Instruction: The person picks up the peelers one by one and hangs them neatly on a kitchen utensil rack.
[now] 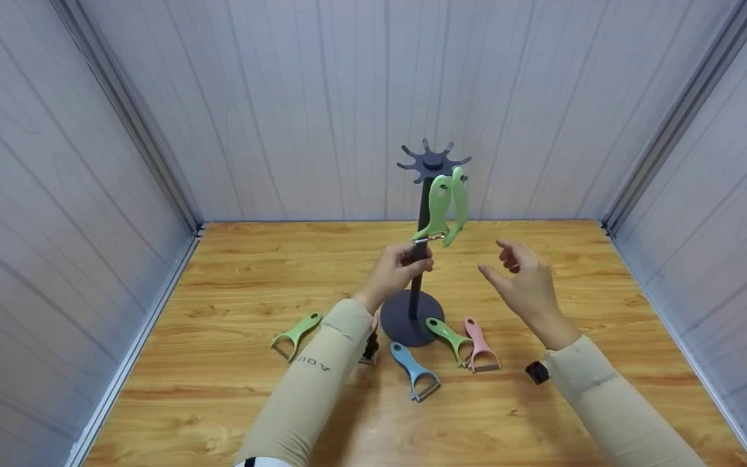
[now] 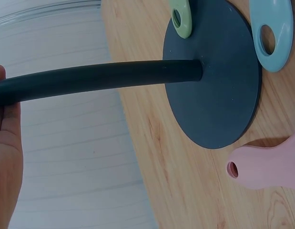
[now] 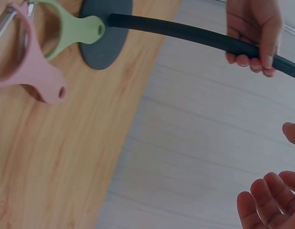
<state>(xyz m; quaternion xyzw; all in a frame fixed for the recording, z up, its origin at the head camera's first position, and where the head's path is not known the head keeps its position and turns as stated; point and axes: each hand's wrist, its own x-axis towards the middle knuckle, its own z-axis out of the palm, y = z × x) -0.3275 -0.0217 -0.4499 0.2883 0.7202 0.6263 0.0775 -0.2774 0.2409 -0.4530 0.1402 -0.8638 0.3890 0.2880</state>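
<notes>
Left grip [image 2: 7, 162] holds the dark pole [image 2: 99, 75] | pole stands on the round base [image 2: 218, 107] | green handle [image 2: 186, 24] lies over base at right | blue handle [image 2: 273, 16] at its near edge | pink handle [image 2: 264, 167] at near left, on wooden bench [image 2: 149, 114] | pale wall [image 2: 80, 157] far

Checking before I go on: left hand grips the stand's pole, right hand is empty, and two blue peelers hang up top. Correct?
Not quite: the two hanging peelers are green, not blue, as the head view shows. The left hand does grip the pole, and the right hand is empty.
</notes>
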